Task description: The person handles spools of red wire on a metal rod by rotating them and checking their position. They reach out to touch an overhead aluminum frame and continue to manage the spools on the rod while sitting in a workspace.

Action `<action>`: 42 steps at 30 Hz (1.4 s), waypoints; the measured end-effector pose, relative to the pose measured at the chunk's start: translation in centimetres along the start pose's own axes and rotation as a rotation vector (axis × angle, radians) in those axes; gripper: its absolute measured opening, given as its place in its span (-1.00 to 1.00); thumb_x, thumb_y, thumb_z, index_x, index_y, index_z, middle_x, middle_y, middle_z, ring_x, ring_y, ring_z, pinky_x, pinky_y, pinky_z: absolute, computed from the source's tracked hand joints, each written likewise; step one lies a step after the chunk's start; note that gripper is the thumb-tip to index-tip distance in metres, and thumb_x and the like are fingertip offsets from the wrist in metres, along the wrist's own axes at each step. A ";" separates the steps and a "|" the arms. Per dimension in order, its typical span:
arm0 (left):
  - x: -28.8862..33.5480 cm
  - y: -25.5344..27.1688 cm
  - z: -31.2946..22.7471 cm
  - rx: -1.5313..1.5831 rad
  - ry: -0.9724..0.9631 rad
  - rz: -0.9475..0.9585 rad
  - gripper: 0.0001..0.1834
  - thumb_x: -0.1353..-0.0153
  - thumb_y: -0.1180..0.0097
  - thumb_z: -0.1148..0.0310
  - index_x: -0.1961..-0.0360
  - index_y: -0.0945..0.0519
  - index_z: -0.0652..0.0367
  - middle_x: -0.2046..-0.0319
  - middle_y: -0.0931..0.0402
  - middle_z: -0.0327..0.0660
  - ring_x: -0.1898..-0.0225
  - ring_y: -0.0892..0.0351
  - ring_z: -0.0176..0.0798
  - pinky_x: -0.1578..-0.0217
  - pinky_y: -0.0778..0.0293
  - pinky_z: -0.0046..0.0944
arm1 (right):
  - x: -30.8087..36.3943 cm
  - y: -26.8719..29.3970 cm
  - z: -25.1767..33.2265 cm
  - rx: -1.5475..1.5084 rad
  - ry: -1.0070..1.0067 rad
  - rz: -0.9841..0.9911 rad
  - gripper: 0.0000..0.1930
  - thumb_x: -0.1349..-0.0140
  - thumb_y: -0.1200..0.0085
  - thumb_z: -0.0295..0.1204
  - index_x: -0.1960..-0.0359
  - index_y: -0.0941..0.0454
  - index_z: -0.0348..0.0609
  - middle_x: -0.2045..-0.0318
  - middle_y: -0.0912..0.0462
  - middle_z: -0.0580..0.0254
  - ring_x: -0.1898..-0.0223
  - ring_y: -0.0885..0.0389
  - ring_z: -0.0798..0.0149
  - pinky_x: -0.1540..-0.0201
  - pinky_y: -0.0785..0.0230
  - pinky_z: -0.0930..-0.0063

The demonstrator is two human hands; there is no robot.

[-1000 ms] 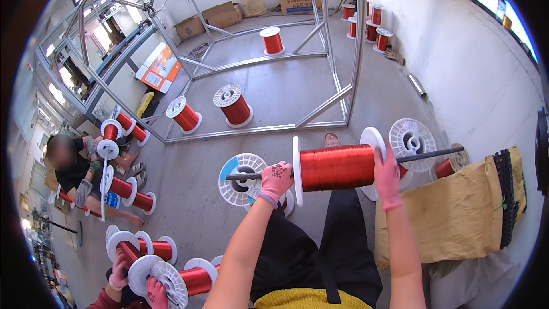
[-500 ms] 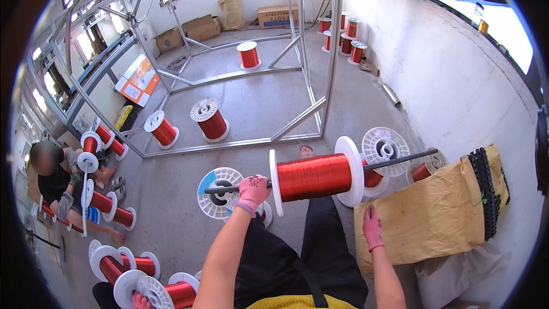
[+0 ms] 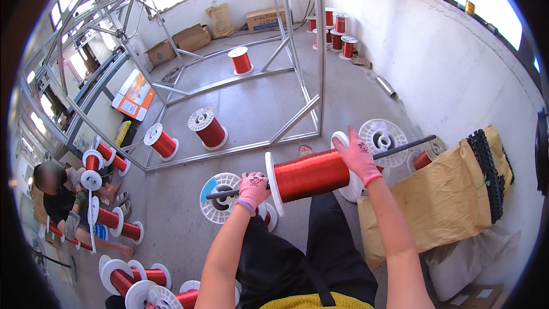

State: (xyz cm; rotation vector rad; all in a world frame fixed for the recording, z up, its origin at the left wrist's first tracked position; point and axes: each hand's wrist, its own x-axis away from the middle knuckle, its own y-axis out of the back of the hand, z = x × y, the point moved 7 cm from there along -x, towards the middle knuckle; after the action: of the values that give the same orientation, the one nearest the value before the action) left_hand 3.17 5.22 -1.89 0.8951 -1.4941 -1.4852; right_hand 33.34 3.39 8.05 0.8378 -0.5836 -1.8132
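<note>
A large spool of red wire [image 3: 311, 175] with white flanges hangs slightly tilted in front of my legs, threaded on a dark rod [image 3: 405, 145]. My left hand [image 3: 253, 189], in a pink glove, is closed round the rod just left of the spool. My right hand [image 3: 358, 153], gloved alike, grips the rim of the right flange, its fingers partly over the edge. Beneath the rod's left end stands another spool, its white flange [image 3: 220, 197] bearing a blue label. Behind the rod's right part is a further spool with a white flange [image 3: 384, 140].
A metal frame [image 3: 240, 151] stands ahead, with several spools around it. At the left a co-worker [image 3: 60, 194] sits among spools on a rod. More spools [image 3: 151, 274] lie lower left. Yellowish sacking [image 3: 423, 212] and a white wall [image 3: 457, 68] are at my right.
My right hand has risen from beside the sacking to the spool's right flange and taken hold of it. The left hand keeps its grip on the rod. My view has shifted slightly.
</note>
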 end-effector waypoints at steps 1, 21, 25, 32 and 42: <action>0.0 0.2 -0.4 0.004 -0.033 0.001 -0.64 0.00 -0.10 0.10 0.23 -0.60 0.06 0.17 -0.50 -0.19 -0.02 -0.39 -0.15 -0.09 -0.15 0.01 | 0.2 -0.2 -0.1 0.001 -0.017 0.028 -0.44 -0.23 0.06 -0.21 -0.13 -0.24 -0.43 -0.06 -0.39 -0.26 -0.11 -0.36 -0.09 -0.15 -0.20 0.24; 2.2 0.2 0.1 0.012 0.153 0.089 -0.61 -0.03 -0.04 -0.02 0.30 -0.63 0.03 0.24 -0.59 -0.15 0.18 -0.58 -0.08 0.22 -0.51 -0.13 | 32.5 -11.2 -27.5 0.552 -0.331 0.866 -0.64 -0.27 0.32 -0.46 -0.10 -0.30 -0.13 -0.24 -0.18 0.01 -0.16 -0.29 -0.05 -0.12 -0.23 0.12; 1.0 0.5 0.0 0.135 0.099 0.071 -0.63 -0.04 -0.03 -0.02 0.39 -0.64 0.04 0.30 -0.59 -0.14 0.27 -0.60 -0.06 0.30 -0.50 -0.10 | 24.7 -6.6 -22.2 0.363 -0.351 0.440 -0.67 -0.29 0.28 -0.43 -0.06 -0.32 -0.18 -0.13 -0.34 0.04 -0.09 -0.36 -0.03 -0.05 -0.26 0.16; 0.8 0.6 0.1 0.145 0.097 0.052 -0.64 -0.04 -0.03 0.00 0.40 -0.64 0.05 0.33 -0.60 -0.15 0.29 -0.61 -0.05 0.30 -0.50 -0.09 | 11.5 -0.2 -12.3 -0.522 -0.397 -0.141 -0.57 -0.35 0.19 -0.22 -0.12 -0.33 -0.27 -0.09 -0.45 0.05 -0.13 -0.40 0.17 -0.11 -0.22 0.42; 0.9 1.1 0.3 0.161 0.166 0.092 -0.69 -0.02 -0.04 0.06 0.37 -0.66 -0.01 0.37 -0.62 -0.16 0.30 -0.61 -0.05 0.30 -0.51 -0.10 | -1.4 3.2 2.9 -0.051 0.097 -0.136 -0.48 -0.25 0.11 -0.23 -0.09 -0.27 -0.46 -0.04 -0.41 -0.26 -0.06 -0.40 -0.12 -0.10 -0.24 0.26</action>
State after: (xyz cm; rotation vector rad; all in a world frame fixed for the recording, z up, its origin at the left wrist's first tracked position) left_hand 2.58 4.63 -0.70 1.0056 -1.5260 -1.2072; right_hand 33.32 3.50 12.61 0.9443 -0.4251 -1.8898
